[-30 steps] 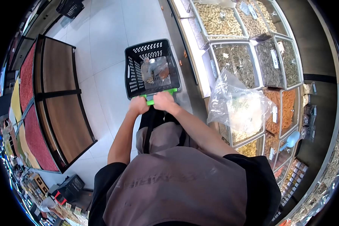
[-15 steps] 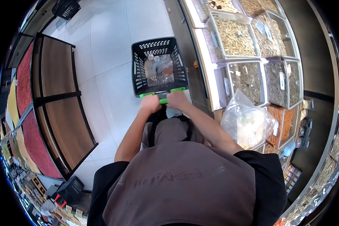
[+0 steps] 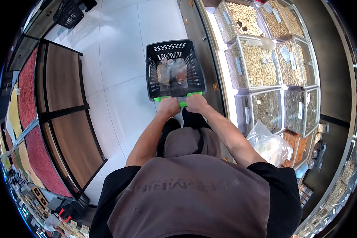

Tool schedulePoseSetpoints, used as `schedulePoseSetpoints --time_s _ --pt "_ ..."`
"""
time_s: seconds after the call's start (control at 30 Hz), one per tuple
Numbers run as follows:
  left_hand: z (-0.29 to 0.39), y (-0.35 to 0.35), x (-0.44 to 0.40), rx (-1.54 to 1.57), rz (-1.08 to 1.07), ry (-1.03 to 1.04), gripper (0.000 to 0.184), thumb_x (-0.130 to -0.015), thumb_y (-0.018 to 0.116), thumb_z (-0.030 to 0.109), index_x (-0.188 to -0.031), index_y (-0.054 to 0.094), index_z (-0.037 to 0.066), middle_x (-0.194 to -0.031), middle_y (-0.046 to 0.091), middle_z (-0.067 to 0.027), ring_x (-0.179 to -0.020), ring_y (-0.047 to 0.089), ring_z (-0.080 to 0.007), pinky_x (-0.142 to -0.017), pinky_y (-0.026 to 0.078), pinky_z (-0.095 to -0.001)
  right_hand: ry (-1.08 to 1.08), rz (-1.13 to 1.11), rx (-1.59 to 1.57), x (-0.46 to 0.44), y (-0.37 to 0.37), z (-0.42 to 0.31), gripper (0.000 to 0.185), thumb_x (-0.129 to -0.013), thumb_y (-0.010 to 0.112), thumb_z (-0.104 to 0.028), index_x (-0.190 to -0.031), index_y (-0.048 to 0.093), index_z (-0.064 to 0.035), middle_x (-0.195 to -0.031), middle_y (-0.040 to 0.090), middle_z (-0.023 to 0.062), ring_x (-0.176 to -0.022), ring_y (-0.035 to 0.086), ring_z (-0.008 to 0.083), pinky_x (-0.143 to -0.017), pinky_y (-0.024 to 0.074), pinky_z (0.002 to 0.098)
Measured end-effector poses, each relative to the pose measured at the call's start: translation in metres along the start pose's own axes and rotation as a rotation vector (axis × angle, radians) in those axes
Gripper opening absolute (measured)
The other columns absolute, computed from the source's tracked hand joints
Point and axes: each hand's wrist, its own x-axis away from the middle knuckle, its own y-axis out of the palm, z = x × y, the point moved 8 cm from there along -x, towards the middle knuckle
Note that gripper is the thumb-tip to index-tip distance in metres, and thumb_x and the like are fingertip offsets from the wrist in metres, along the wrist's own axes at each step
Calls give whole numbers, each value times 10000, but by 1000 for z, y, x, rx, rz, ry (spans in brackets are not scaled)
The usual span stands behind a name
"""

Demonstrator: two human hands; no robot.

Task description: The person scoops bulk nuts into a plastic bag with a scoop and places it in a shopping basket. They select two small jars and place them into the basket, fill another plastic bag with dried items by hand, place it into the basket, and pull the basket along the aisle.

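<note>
1. Head view: the left hand [image 3: 169,106] and the right hand [image 3: 196,103] are side by side, backs facing up, on the green plastic handle [image 3: 183,104] of a black perforated plastic shopping basket [image 3: 150,75].
2. Left-hand fingers: curled closed around the handle; fingertips hidden.
3. Right-hand fingers: likewise closed around the handle; fingertips hidden.
4. Basket position: directly ahead of the person's body, over the pale tiled floor [image 3: 123,59], near the dark counter front. Its open top faces up.
5. Basket contents: clear plastic bags [image 3: 179,70] with brown and beige contents, lying on the bottom. The exact goods cannot be identified.
6. Right side: clear-walled bins [image 3: 260,65] stand in rows, several holding peanuts in the shell, others grey striped seeds or orange pieces. A large clear plastic bag [image 3: 269,146] with whitish contents lies over the nearer bins, beyond the right forearm.
7. Left side: brown wood-grain panels [image 3: 63,75] in a black frame.
8. Upper left: a second black perforated basket [image 3: 68,15], well apart from both hands.
</note>
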Motion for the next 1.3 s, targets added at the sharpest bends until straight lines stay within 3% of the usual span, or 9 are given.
schedulePoseSetpoints --time_s 0.83,0.93,1.07,1.17,1.27,1.3 --pt "-83 -178 -232 -63 -47 -78 287 -799 599 263 -896 751 40 -968 727 -226 -906 719 -364 -819 575 -454 21 91 -53 -229 -157 130 212 -679 679 -231 -717 730 -29 -728 701 194 -695 709 350 -683 573 456" --pt "-90 -195 -262 -18 -8 -79 323 -780 637 319 -878 752 34 -940 730 -213 -882 716 -373 -811 572 -465 28 75 -22 -254 -181 150 215 -677 678 -233 -710 728 -26 -726 699 195 -704 709 354 -693 572 456" --pt "-84 -222 -293 177 9 4 509 -751 664 521 -907 757 45 -884 715 -240 -879 698 -411 -810 551 -494 66 -36 5 -282 -213 179 231 -697 668 -251 -742 745 -38 -792 723 191 -778 722 348 -749 576 442" --pt "-76 -239 -316 346 21 104 619 -824 593 621 -1023 730 52 -970 711 -257 -950 688 -413 -879 529 -500 36 -146 105 -299 -238 197 230 -688 671 -253 -747 747 -44 -802 721 193 -807 718 354 -764 567 450" --pt "-69 -234 -340 537 27 162 540 -950 508 542 -1064 626 28 -972 680 -297 -960 649 -463 -857 492 -550 -3 -132 142 -316 -246 231 219 -693 681 -256 -767 717 -53 -784 715 165 -814 712 336 -763 556 444" --pt "-66 -238 -349 534 25 173 540 -950 508 542 -1064 626 28 -972 680 -297 -960 649 -463 -857 492 -550 37 -163 120 -323 -251 242 233 -684 686 -217 -825 695 -32 -931 706 200 -931 688 352 -816 537 451"
